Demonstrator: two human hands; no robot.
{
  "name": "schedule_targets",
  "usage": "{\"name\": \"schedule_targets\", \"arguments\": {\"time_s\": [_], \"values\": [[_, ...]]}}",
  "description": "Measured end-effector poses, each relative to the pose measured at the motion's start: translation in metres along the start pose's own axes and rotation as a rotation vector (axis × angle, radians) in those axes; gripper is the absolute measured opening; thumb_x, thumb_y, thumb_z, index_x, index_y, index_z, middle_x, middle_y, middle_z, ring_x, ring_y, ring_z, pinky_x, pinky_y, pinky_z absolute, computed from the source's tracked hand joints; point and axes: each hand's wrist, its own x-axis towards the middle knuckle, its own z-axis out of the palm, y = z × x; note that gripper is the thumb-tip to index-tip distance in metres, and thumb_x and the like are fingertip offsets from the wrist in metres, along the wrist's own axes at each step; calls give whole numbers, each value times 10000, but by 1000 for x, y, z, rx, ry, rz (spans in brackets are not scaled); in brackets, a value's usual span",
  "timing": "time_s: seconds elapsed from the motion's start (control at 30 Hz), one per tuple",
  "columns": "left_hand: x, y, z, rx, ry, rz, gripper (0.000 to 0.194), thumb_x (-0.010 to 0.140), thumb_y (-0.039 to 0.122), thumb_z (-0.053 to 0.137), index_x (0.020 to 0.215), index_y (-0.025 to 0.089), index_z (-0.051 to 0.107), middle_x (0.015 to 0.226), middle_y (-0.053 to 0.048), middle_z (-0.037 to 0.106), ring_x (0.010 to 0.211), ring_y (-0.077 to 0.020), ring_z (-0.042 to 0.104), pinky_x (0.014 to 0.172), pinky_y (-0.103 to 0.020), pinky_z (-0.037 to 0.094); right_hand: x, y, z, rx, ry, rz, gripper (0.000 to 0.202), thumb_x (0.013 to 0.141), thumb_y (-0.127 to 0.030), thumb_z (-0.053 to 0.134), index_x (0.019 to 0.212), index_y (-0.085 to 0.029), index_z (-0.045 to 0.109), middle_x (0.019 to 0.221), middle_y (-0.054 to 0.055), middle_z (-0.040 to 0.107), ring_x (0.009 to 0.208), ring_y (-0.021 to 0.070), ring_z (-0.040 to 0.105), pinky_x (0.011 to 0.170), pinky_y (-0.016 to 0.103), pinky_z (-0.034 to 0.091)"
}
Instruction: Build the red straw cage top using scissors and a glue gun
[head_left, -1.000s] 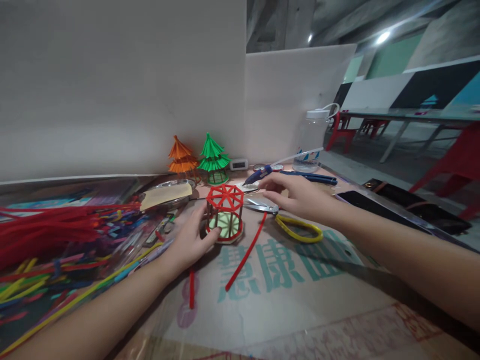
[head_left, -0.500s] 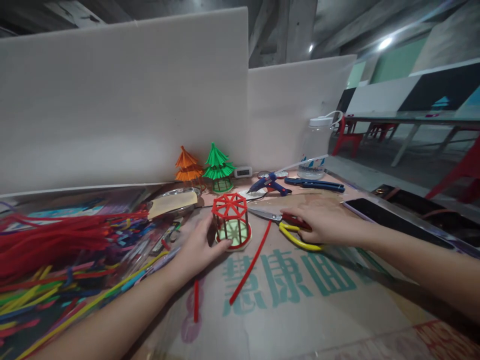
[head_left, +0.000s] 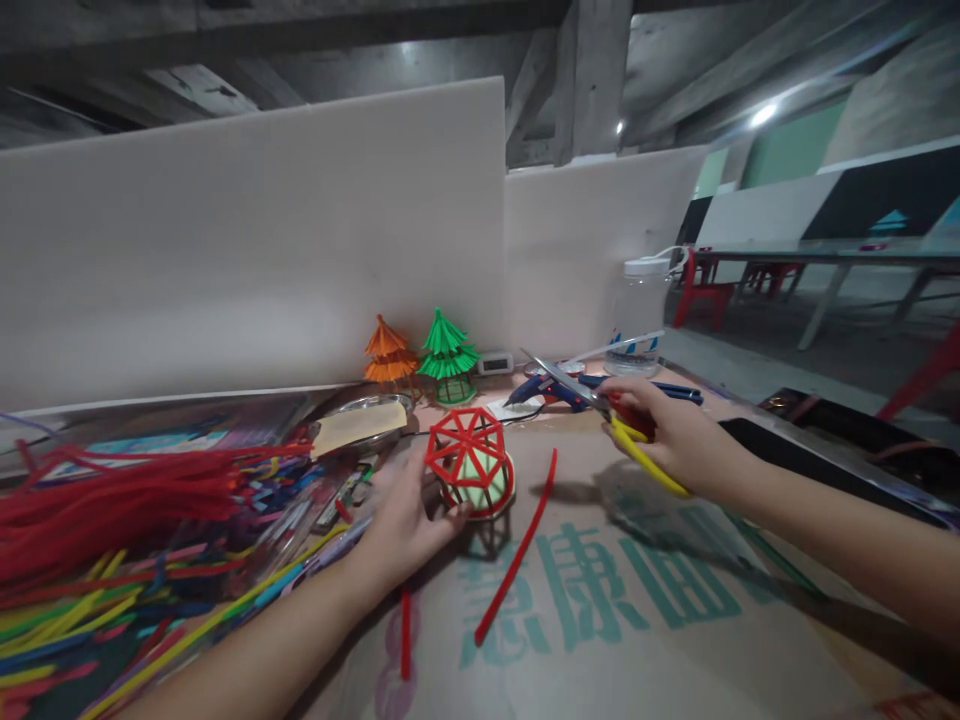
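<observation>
Scissors (head_left: 589, 398): clear of the table (head_left: 600, 640), blades angled up and leftward in front of the blue glue gun (head_left: 547, 393); half a second ago they lay flat, tips just beside the red frame.
Right hand (head_left: 667, 430): a second ago hovering beside the scissors, half a second ago on the handles; now raised with them.
Red frame (head_left: 466, 447): drum-shaped, spoked top, pale green base; at the left hand, mid-table. Previously upright, now tipped toward the person with more of the spoked face showing; whether the base touches the table cannot be told.
Left hand (head_left: 405, 530): at the frame's left side, as before.
Left grip: closed on the frame, thumb along the near lower edge, fingers partly hidden behind.
Right grip: curled around the red and yellow handles, holding the scissors; arm reaching in from the right, wrist nearly straight.
Long red strip (head_left: 525, 550): loose on the table between the hands, slanting; unmoved.
Short red strip (head_left: 406, 635): near the left forearm, loose.
Finished-looking models: one orange (head_left: 388, 350), one green (head_left: 448, 350), tiered, side by side behind the frame.
Left stock: bundle of red strips (head_left: 112, 500), mixed coloured strips beneath.
Rear right: clear bottle (head_left: 637, 310), white lid.
</observation>
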Motion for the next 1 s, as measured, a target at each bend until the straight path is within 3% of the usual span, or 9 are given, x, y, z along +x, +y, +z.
{"name": "schedule_targets", "arguments": {"time_s": [0.13,0.3,0.47,0.7,1.0], "values": [[-1,5,-4,107,-28,46,442,832,256,643,1257,215,528,1223,-128,634,1154,-303,602,1027,-535,485,-9,-27,-2,-58,-140,-26,410,895,-294,540,1300,-234,542,877,53,715,704,212,650,635,309,491],[-3,8,-8,159,-63,64,379,861,272,612,1228,200,552,1194,-123,638,1093,-287,599,985,-498,488,-15,-42,5,-46,-100,-134,446,864,-281,627,1305,-262,566,1149,98,667,970,257,643,766,349,502],[-5,12,-9,203,-75,118,374,836,255,622,1201,188,573,1171,-121,647,1045,-286,615,954,-468,505,-16,-34,8,-92,-98,-143,454,849,-320,673,1291,-271,580,1098,92,644,943,256,624,747,352,485],[-9,14,-8,171,-127,90,396,850,260,624,1234,182,561,1179,-121,652,1069,-288,631,981,-449,513,-19,-43,3,-147,-103,-188,363,890,-389,629,1208,-215,627,1057,116,640,957,262,613,762,371,487],[-8,18,-9,134,-144,143,459,846,238,634,1286,216,506,1221,-110,627,1101,-280,620,996,-448,518,-20,-43,5,-207,-18,-282,335,910,-432,606,1151,-208,666,992,114,681,870,256,627,705,365,477]]}}
